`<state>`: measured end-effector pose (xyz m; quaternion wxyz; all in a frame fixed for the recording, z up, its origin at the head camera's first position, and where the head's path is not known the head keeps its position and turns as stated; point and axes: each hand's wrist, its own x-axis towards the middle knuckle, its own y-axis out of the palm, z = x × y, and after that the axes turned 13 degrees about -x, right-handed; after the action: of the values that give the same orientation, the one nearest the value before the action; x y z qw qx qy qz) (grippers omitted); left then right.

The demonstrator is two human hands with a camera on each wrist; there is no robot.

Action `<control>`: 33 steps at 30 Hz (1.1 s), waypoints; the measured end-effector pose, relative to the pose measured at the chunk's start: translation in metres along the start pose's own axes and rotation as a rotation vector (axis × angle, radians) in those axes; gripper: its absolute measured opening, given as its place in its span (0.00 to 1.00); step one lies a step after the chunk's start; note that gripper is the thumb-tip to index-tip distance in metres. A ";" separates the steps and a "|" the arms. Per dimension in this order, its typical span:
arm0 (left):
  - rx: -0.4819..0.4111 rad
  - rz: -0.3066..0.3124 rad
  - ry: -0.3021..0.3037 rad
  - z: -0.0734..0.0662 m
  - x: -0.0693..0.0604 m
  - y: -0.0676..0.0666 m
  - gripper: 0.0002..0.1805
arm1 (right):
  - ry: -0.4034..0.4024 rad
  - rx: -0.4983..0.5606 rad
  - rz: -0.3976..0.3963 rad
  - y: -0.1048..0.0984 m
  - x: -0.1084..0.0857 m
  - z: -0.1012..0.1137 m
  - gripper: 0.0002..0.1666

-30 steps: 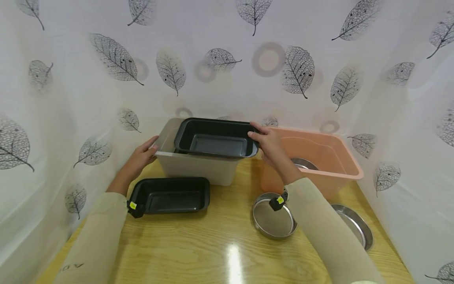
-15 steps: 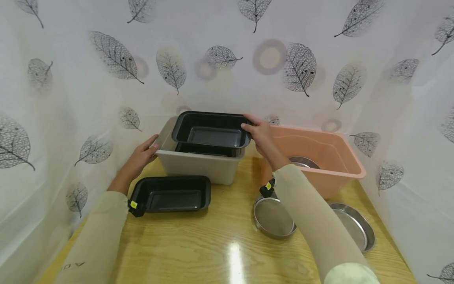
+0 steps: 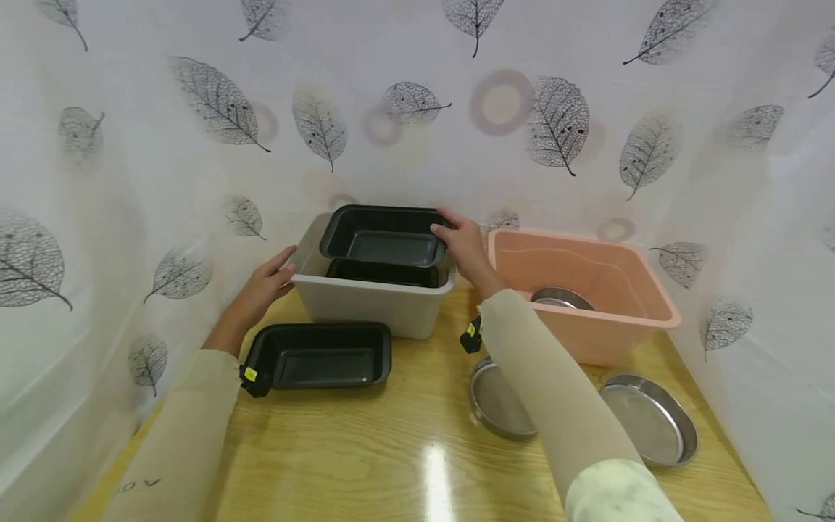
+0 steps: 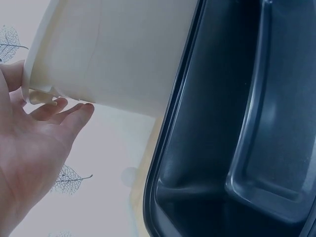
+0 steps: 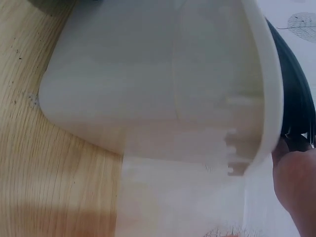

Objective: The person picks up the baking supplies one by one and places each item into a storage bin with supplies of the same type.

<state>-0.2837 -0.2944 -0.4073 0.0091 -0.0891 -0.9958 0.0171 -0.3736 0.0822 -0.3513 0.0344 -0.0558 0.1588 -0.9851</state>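
My right hand (image 3: 464,250) pinches the right end of a black loaf pan (image 3: 385,248) above the white plastic bin (image 3: 372,306). The held pan sits tilted partly within the bin's opening. Below it, another black loaf pan (image 3: 385,273) shows inside the bin. At the bin's left end, my left hand (image 3: 259,291) grips the rim; in the left wrist view its fingers (image 4: 79,118) curl under that rim. The right wrist view has the held pan's dark edge (image 5: 296,84) beyond the bin's rim, and only part of the right hand (image 5: 295,185).
A black loaf pan (image 3: 324,357) lies on the wooden table (image 3: 352,449) in front of the bin. To the right stands a peach bin (image 3: 613,337) holding a round metal pan (image 3: 562,296). Two round pans (image 3: 499,399) lie before it, one partly hidden by the right sleeve.
My right hand has moved the loaf pan left and back over the white bin, uncovering the pan beneath. My left hand has kept its hold on the rim.
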 end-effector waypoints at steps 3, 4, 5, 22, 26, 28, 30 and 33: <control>0.000 0.001 0.003 -0.001 0.000 0.000 0.34 | -0.010 -0.054 0.012 0.007 0.004 0.002 0.30; 0.003 -0.002 0.004 -0.001 0.000 0.000 0.33 | -0.008 -0.078 0.014 0.010 0.005 0.003 0.30; 0.002 -0.004 0.003 -0.001 0.000 0.000 0.33 | -0.004 -0.106 0.015 0.013 0.007 0.004 0.30; -0.027 0.006 0.009 -0.001 0.002 0.002 0.33 | -0.047 -0.179 0.021 0.033 0.022 0.000 0.28; -0.036 0.008 0.014 -0.001 0.002 0.002 0.34 | -0.051 -0.177 0.008 0.036 0.023 -0.001 0.28; -0.034 0.008 0.016 0.000 0.001 0.001 0.34 | -0.051 -0.172 0.008 0.037 0.023 -0.002 0.28; -0.033 0.008 0.020 0.000 0.000 0.001 0.34 | -0.049 -0.173 0.015 0.039 0.023 -0.003 0.28; -0.036 0.009 0.016 -0.001 -0.001 0.001 0.34 | -0.033 -0.199 0.030 0.041 0.024 -0.005 0.29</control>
<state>-0.2822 -0.2937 -0.4068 0.0154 -0.0939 -0.9955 -0.0017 -0.3961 0.0429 -0.3662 0.0458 -0.0725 0.2562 -0.9628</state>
